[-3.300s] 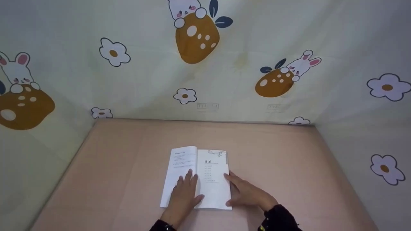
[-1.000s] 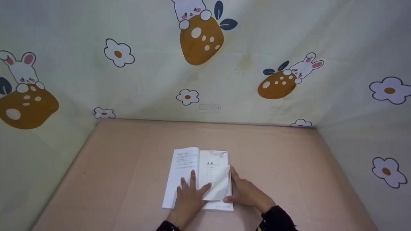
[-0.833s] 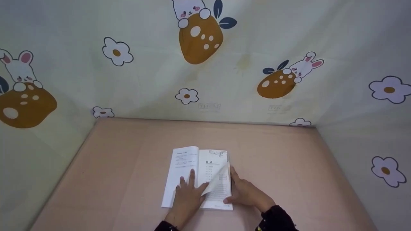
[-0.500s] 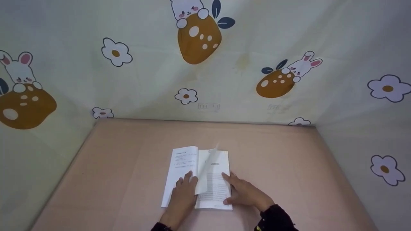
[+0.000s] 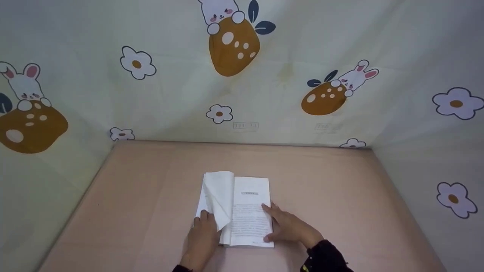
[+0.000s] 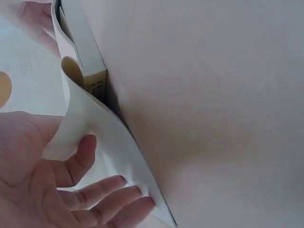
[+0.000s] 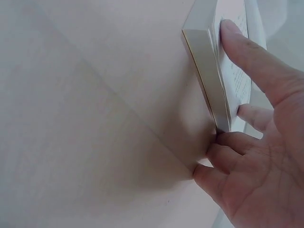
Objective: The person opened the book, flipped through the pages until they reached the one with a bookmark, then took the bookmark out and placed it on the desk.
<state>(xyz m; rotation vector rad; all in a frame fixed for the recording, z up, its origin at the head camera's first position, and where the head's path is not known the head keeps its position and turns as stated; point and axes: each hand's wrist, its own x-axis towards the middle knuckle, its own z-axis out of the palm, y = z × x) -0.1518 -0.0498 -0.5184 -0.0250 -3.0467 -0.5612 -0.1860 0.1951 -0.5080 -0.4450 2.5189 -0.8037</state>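
An open book [image 5: 249,223] lies on the table, a printed page showing on its right side. Over the left side, a loose white page [image 5: 221,189] bends, its lower corner folded near the left hand. My left hand [image 5: 202,236] is at the book's lower left; in the left wrist view, the page [image 6: 107,135] passes between its thumb, partly hidden, and bent index finger, while the other fingertips touch the paper. My right hand [image 5: 293,226] holds the book's right edge. In the right wrist view, its thumb [image 7: 256,57] presses the page and other fingers rest by the edge.
The pinkish-tan tabletop [image 5: 151,181] surrounds the book. A pale cloth [image 5: 177,98] printed with rabbits, strawberry-like shapes and flowers hangs along the back and both sides.
The loose page has swung from the right side over to the left. My left hand has moved left and towards the near edge with it. The right hand keeps its place at the book's edge.
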